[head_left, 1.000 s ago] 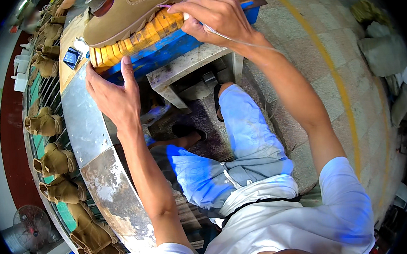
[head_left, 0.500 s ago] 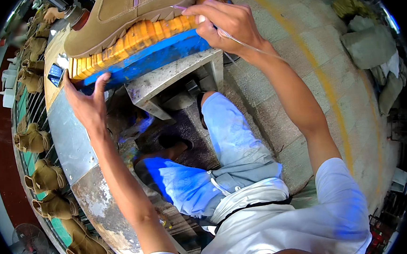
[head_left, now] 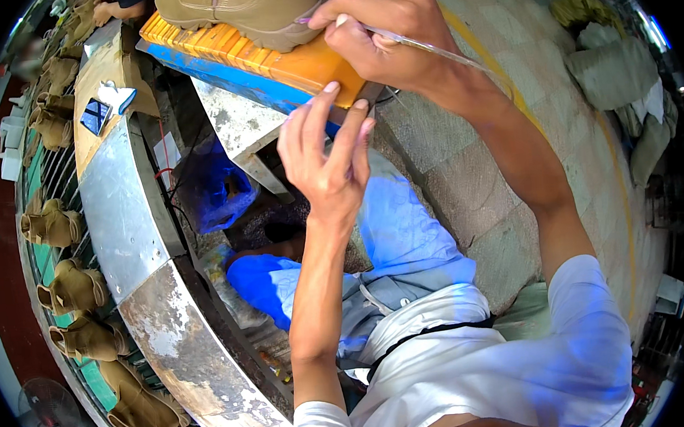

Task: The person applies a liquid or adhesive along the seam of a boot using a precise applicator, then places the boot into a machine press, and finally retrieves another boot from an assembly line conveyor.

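A tan ankle boot [head_left: 253,13] stands on a ribbed yellow block [head_left: 332,70] with a blue base [head_left: 225,75], its toe pointing left and its top cut off by the view. My right hand [head_left: 393,39] pinches a thin, pen-like stick [head_left: 417,43] with a clear shaft. The stick's purple tip meets the boot near the sole edge at the heel. My left hand [head_left: 326,155] rests its outstretched fingertips on the block's near corner and grips nothing.
A worn whitish stand [head_left: 232,122] supports the block. On my left curves a metal-topped bench [head_left: 124,213] with a phone-like dark object [head_left: 95,116]. Beyond it, several tan boots [head_left: 53,223] line a rack. Bundled cloth [head_left: 614,71] lies far right. Another person's hand [head_left: 106,13] shows far left.
The block and boot have turned clockwise, the left end swinging away. My left hand has moved from the block's left end to its near right corner. My right hand keeps the stick at the boot.
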The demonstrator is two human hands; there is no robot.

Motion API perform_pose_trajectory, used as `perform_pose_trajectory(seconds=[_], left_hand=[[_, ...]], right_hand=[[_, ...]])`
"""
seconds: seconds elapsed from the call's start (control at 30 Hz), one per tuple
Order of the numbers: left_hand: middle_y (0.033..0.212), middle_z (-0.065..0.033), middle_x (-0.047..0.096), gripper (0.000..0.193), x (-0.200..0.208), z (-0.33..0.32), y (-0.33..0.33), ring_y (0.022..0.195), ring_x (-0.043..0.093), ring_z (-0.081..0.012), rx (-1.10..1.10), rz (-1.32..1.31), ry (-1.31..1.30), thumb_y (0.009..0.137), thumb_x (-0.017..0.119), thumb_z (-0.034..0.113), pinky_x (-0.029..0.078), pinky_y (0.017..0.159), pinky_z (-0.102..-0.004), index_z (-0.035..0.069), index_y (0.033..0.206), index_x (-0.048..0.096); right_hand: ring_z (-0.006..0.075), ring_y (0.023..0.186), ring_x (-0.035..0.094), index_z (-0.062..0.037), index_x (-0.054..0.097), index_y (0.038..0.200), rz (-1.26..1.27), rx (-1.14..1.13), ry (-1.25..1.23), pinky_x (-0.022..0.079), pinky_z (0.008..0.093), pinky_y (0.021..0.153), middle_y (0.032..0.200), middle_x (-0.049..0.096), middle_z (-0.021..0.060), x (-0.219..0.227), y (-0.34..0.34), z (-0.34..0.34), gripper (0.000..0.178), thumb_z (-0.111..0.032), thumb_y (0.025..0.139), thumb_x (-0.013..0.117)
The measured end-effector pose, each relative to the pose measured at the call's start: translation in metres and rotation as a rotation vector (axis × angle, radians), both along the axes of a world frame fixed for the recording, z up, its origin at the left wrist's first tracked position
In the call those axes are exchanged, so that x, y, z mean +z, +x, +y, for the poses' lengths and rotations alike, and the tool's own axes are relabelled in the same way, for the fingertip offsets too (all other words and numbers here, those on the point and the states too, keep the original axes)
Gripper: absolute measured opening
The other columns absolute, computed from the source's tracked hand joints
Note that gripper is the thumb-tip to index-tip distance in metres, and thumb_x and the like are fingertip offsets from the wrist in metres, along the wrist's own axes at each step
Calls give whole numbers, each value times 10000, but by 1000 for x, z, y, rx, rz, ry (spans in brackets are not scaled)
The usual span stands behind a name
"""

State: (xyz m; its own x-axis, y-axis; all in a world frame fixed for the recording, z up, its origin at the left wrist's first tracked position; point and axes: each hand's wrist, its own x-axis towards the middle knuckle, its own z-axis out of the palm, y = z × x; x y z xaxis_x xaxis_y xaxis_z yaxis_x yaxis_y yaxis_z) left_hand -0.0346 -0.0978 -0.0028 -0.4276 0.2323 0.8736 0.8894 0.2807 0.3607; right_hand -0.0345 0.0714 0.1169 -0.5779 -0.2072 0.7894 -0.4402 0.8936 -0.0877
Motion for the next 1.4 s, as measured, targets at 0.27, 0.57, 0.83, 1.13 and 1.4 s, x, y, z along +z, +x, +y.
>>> perform_pose_trajectory(seconds=[0.27, 0.57, 0.83, 1.13, 1.4], left_hand=[[1268, -193, 684, 149, -5, -52, -5, 1214, 644, -360, 39, -78, 43, 960, 686, 30, 488, 1070, -459, 6, 1063, 791], [1276, -192, 682, 323, -25, -99, -45, 1168, 651, -269, 145, -198, 236, 1098, 566, 231, 500, 1051, -407, -60, 1127, 703], [1454, -207, 593, 430, -12, -139, -122, 1279, 590, -267, 177, -451, 237, 1132, 469, 298, 487, 998, -358, -59, 1265, 669], [1292, -172, 675, 643, 18, -133, -129, 1076, 636, -219, 228, -605, -3, 1137, 338, 471, 487, 906, -311, -59, 1396, 593], [1302, -143, 678, 482, 12, -139, -152, 1113, 650, -172, 164, -728, 99, 1151, 385, 298, 522, 959, -314, -34, 1451, 563]], right_hand=[[280, 592, 702, 1, 728, 905, 66, 223, -259, 558, 360, 557, 724, 697, 170, -13, -7, -6, 133, -63, 871, 616], [290, 600, 705, -2, 733, 956, 137, 336, -469, 563, 377, 573, 743, 704, 171, -51, -28, -24, 160, -77, 889, 610], [302, 584, 684, -49, 725, 1010, 219, 220, -347, 541, 401, 524, 714, 681, 139, -57, -54, -44, 174, -82, 869, 628], [308, 676, 712, -62, 726, 1028, 227, 117, -240, 581, 405, 604, 819, 722, 132, -49, -69, -16, 201, -78, 844, 649], [305, 662, 699, -59, 715, 1068, 152, 116, -266, 566, 401, 586, 799, 706, 121, -51, -61, 9, 238, -73, 832, 689]])
